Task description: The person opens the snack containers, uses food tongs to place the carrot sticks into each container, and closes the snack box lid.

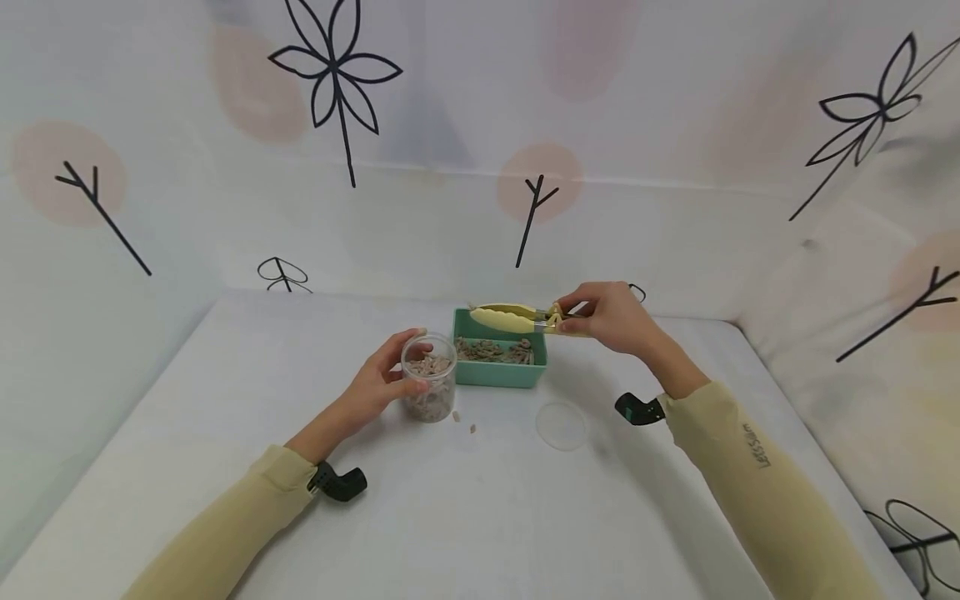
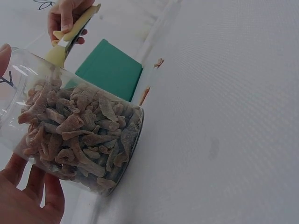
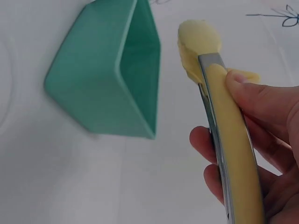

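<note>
My left hand [image 1: 375, 383] grips a clear round jar [image 1: 431, 396] that stands on the table without a lid. Small dried brownish pieces [image 2: 88, 135] fill much of it. In the head view, my right hand [image 1: 611, 318] holds yellow tongs [image 1: 506, 319] with metal parts, level above the green box [image 1: 498, 377]. The tongs' two ends lie close together; a tiny bit seems to show at their tip, too small to make out. Similar dried pieces [image 1: 491, 351] lie in the front part of the box, just right of the jar.
A clear round lid [image 1: 561, 427] lies flat on the white table [image 1: 480, 517], in front of the box on the right. Two loose pieces [image 1: 472, 429] rest on the cloth near the jar. Behind the table hangs a patterned white backdrop [image 1: 435, 233].
</note>
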`<control>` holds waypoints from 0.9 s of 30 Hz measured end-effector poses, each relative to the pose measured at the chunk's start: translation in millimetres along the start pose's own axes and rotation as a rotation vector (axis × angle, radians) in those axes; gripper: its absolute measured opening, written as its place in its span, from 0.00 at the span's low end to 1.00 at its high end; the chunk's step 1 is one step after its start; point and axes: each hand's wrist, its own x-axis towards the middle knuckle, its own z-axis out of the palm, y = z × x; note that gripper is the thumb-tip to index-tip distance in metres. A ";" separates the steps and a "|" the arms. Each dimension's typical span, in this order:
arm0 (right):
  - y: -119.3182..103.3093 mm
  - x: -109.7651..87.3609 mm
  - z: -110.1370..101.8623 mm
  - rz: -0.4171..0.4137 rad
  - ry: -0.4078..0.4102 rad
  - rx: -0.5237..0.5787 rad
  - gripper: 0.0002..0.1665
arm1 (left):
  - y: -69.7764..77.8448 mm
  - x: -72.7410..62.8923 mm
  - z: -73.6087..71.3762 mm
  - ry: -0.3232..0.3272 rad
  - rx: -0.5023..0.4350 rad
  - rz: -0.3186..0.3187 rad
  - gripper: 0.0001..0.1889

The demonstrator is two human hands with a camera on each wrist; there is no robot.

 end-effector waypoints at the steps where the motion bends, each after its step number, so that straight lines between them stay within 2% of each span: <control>1: -2.4 -0.7 -1.0 -0.005 0.003 0.013 0.17 | 0.1 0.0 -0.1 0.000 0.000 -0.001 0.39; 7: -27.6 -5.6 -2.4 -0.070 0.003 0.133 0.15 | 0.4 0.4 0.0 0.006 0.009 -0.008 0.39; 11: -44.5 -8.5 2.9 -0.128 -0.033 0.220 0.15 | 0.1 1.0 0.8 0.013 0.004 -0.011 0.39; 14: -51.3 -10.1 8.5 -0.153 -0.059 0.244 0.15 | -0.1 1.3 1.7 0.009 -0.004 -0.017 0.39; 20: -57.4 -11.5 16.8 -0.195 -0.074 0.203 0.16 | -0.5 0.7 2.0 0.018 0.014 -0.045 0.38; 27: -59.0 -10.3 21.3 -0.223 -0.078 0.104 0.20 | 0.8 0.1 0.6 0.004 0.011 -0.014 0.38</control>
